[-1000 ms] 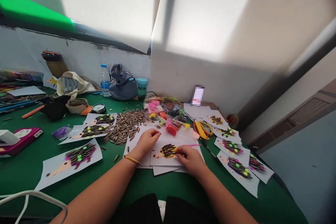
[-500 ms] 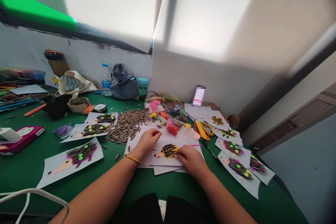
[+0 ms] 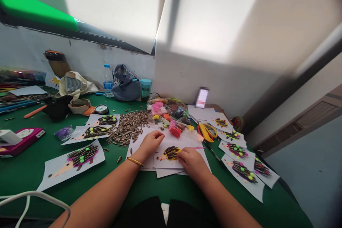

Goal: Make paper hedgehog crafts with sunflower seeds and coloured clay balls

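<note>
A hedgehog picture (image 3: 172, 153), yellow with dark sunflower seeds on its back and a pale snout, lies on white paper (image 3: 160, 164) in front of me. My right hand (image 3: 194, 162) rests at the hedgehog's rear end, its fingers pinched together; whatever is between them is hidden. Behind it, a thin pink stick tool (image 3: 201, 148) pokes out over the paper. My left hand (image 3: 151, 142), with a gold bangle (image 3: 135, 161) at the wrist, hovers over the paper's upper left. Its fingers are drawn together, and anything in them is too small to see.
A heap of sunflower seeds (image 3: 130, 124) lies left of the paper. Bagged coloured clay (image 3: 175, 130) sits behind it, with yellow-handled scissors (image 3: 206, 132) to the right. Finished hedgehog cards (image 3: 57, 169) flank both sides. A bottle (image 3: 108, 82) and a blue bag (image 3: 127, 87) stand by the wall.
My right hand has shifted slightly left along the hedgehog's rear edge. My left hand stays in place.
</note>
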Tool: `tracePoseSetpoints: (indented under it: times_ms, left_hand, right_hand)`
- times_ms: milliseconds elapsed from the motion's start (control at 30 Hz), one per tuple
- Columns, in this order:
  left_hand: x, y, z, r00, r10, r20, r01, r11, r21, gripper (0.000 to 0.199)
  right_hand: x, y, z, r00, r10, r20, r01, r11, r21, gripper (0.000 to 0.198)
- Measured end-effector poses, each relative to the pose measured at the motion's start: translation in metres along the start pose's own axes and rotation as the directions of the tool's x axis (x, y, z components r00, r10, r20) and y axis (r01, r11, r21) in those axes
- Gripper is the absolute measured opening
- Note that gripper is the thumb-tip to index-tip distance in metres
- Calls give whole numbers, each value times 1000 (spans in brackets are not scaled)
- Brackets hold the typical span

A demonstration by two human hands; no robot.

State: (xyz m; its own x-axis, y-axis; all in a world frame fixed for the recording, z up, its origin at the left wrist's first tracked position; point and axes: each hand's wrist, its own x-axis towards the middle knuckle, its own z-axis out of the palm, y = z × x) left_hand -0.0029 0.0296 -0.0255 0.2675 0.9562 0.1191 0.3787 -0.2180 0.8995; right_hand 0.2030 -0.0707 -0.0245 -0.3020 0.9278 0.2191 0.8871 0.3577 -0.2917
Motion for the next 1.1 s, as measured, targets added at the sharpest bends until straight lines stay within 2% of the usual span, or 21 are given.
tracePoseSetpoints:
  times_ms: [267, 467, 600, 733, 800, 900, 1000, 1100]
  left_hand:
    - [-1, 2, 0, 1000, -7, 3, 7, 1000, 28, 30]
    - [-1, 2, 0, 1000, 13, -1, -13, 1000, 27, 30]
    - [-2, 3, -5, 1000, 29, 5, -29, 996, 80, 27]
    - [-8, 3, -15, 1000, -23, 5, 20, 929, 370, 23]
    - [-10, 3, -20, 999, -47, 19, 33, 881, 472, 27]
    - [-11, 5, -25, 998, -51, 39, 22, 847, 531, 31]
    - [-9, 7, -30, 998, -48, 50, 13, 837, 547, 24]
    - [-6, 7, -34, 985, -72, 154, -17, 860, 511, 18]
  right_hand:
    - [4, -1, 4, 998, -57, 6, 58, 996, -73, 22]
    - [1, -1, 2, 998, -51, -24, 50, 999, -6, 19]
    - [-4, 3, -7, 992, 41, -118, -31, 996, 81, 17]
    - [-7, 12, -13, 961, 199, -192, -189, 979, 71, 21]
    - [-8, 17, -12, 949, 272, -158, -267, 962, 51, 21]
    - [-7, 19, -11, 939, 331, -96, -329, 944, 41, 20]
    - [-6, 17, -10, 935, 349, -65, -346, 937, 53, 21]
    - [-6, 16, -12, 934, 353, -49, -349, 934, 77, 23]
